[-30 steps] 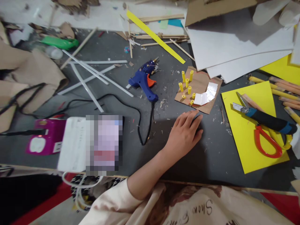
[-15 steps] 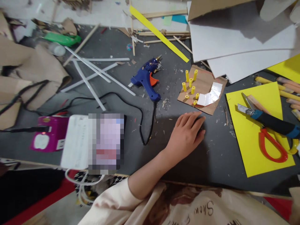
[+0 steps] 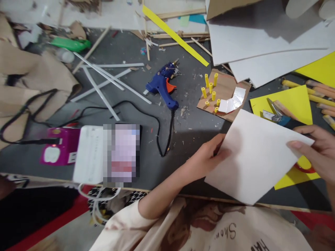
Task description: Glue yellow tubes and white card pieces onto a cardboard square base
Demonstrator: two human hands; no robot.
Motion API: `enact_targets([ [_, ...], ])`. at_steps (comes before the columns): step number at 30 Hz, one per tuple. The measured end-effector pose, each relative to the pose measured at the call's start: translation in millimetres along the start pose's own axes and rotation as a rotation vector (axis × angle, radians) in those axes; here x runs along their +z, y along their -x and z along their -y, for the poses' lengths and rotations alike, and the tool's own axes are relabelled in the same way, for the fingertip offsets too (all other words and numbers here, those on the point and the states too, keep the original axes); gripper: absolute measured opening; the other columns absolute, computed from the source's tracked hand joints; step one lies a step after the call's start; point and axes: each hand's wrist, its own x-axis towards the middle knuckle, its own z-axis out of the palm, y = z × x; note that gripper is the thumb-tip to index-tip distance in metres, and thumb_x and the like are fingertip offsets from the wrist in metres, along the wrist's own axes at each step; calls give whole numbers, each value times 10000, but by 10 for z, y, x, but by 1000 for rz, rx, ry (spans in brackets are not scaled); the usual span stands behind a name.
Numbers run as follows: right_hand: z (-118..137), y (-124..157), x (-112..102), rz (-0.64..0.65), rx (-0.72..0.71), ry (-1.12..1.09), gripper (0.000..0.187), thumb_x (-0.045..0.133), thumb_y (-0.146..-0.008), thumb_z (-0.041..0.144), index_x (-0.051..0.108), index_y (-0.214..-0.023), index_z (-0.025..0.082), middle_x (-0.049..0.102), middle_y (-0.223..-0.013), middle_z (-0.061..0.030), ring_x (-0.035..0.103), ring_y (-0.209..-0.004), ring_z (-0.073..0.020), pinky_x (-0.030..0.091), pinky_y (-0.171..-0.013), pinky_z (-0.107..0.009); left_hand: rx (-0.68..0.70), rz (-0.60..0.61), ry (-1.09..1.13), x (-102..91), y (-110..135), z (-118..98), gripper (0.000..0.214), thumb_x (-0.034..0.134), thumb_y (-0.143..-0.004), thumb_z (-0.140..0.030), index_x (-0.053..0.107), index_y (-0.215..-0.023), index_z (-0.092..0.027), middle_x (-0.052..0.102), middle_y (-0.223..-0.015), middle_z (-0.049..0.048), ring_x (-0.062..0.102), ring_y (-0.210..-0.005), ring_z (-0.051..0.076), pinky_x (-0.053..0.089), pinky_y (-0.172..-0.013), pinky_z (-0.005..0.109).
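Between my hands, over the front of the table, is a white sheet of paper (image 3: 253, 157), tilted with one corner toward me. My right hand (image 3: 316, 150) pinches its right corner, thumb on top and fingers behind. At the left edge my left hand (image 3: 206, 157) grips the sheet, its thumb lying on the paper and its fingertips partly hidden. Just beyond the sheet lies a piece of brown cardboard (image 3: 225, 83) with several short yellow tubes (image 3: 210, 88) standing on it and white shiny pieces (image 3: 232, 101) along one side. The sheet covers part of a yellow sheet (image 3: 293, 101) and the tools on it.
A blue glue gun (image 3: 164, 85) lies mid-table, its black cord running left. White glue sticks (image 3: 102, 94) cross each other nearby. A phone (image 3: 124, 153), a white power strip (image 3: 87, 153) and a purple box (image 3: 59, 150) sit front left. Large white boards (image 3: 251, 38) lie back right.
My right hand has come into view with the white sheet, which now covers much of the cutter and scissors. My left hand has moved from resting on the table to gripping the sheet's left edge.
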Motion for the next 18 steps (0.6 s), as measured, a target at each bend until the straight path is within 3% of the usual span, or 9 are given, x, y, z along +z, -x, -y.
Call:
enact_targets([
  [3, 111, -71, 225, 163, 139, -368, 482, 725, -638, 683, 684, -842, 248, 642, -574, -12, 569, -447, -178, 452, -410, -299, -55, -145, 228, 74, 14, 68, 278, 533, -894, -346, 563, -1104, -167, 624, -947, 34, 586, -853, 163, 485, -732, 255],
  [5, 145, -11, 356, 166, 225, -565, 428, 701, -677, 656, 684, -852, 265, 664, -593, -7, 584, -449, -182, 467, -425, -309, -36, -201, 253, 142, 15, 120, 343, 507, -895, -307, 527, -1209, -168, 634, -1133, 70, 596, -1032, 201, 492, -880, 307],
  [6, 154, 30, 423, 114, 246, -579, 365, 754, -670, 554, 689, -896, 275, 709, -695, -4, 621, -513, -171, 487, -460, -293, 1, -216, 199, 175, 14, 145, 390, 499, -897, -286, 501, -1269, -171, 615, -1226, 87, 571, -1135, 220, 468, -963, 336],
  [9, 165, 120, 601, 42, 236, -609, 417, 835, -584, 370, 699, -967, 274, 748, -1032, -17, 706, -803, -186, 567, -646, -282, 174, -254, -79, 221, 10, 210, 479, 485, -924, -277, 432, -1395, -205, 540, -1388, 101, 456, -1331, 243, 383, -1097, 385],
  [12, 135, 119, 684, 38, 248, -685, 282, 765, -656, 446, 697, -833, 237, 740, -825, -9, 675, -673, -157, 546, -562, -249, 311, -332, -242, 153, 9, 256, 485, 474, -957, -310, 396, -1431, -243, 515, -1437, 94, 465, -1339, 233, 388, -1106, 400],
  [14, 89, 90, 703, 147, 235, -668, 278, 719, -713, 494, 680, -799, 232, 688, -686, 10, 613, -560, -130, 506, -481, -230, 345, -365, -288, 73, 19, 271, 479, 478, -965, -307, 388, -1432, -249, 505, -1457, 91, 483, -1330, 226, 387, -1116, 408],
  [16, 40, 71, 715, 267, 169, -570, 280, 759, -705, 458, 681, -863, 240, 680, -689, 21, 606, -569, -127, 511, -496, -228, 342, -385, -318, 11, 48, 275, 434, 452, -981, -292, 411, -1411, -249, 512, -1453, 91, 495, -1328, 226, 399, -1114, 414],
  [18, 8, 91, 704, 269, 86, -466, 319, 808, -675, 386, 682, -935, 252, 695, -739, 23, 630, -626, -136, 535, -552, -240, 347, -400, -387, -3, 96, 269, 422, 414, -995, -256, 403, -1416, -256, 516, -1444, 98, 492, -1339, 225, 407, -1114, 420],
])
